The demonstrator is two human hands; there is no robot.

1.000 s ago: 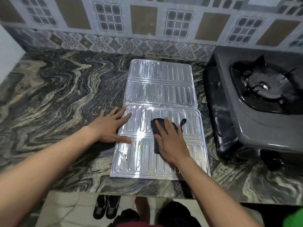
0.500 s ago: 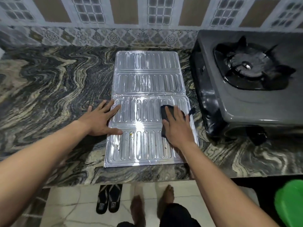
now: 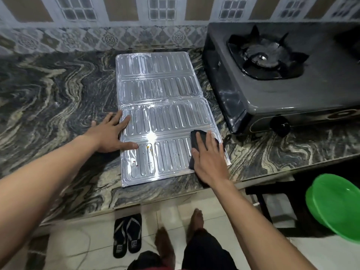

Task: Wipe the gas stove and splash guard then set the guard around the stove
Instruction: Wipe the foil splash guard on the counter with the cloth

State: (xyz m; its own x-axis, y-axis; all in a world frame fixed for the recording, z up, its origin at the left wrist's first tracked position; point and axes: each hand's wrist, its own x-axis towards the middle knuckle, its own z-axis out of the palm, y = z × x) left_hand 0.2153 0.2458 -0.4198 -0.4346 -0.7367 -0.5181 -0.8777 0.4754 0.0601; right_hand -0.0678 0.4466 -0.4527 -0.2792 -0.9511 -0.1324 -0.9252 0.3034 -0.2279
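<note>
A silver ribbed splash guard (image 3: 161, 115) lies flat on the marbled counter, with small brown specks on its nearest panel. My left hand (image 3: 112, 134) presses flat on the guard's left edge, fingers spread. My right hand (image 3: 209, 158) presses a dark cloth (image 3: 196, 137) onto the guard's near right corner; the cloth's loop pokes out past the edge. The dark grey gas stove (image 3: 276, 88) stands on the counter just right of the guard, its burner (image 3: 262, 57) and front knob (image 3: 280, 124) in view.
The counter (image 3: 58, 106) ends close in front of the guard; a tiled wall (image 3: 116, 22) rises behind. Below, a green basin (image 3: 335, 205) sits at the right, black sandals (image 3: 127, 234) lie on the floor, and my bare feet stand beside them.
My right hand has slid the cloth rightward and nearer, from the guard's middle to its near right corner. My left hand stays on the left edge. The camera tilted down.
</note>
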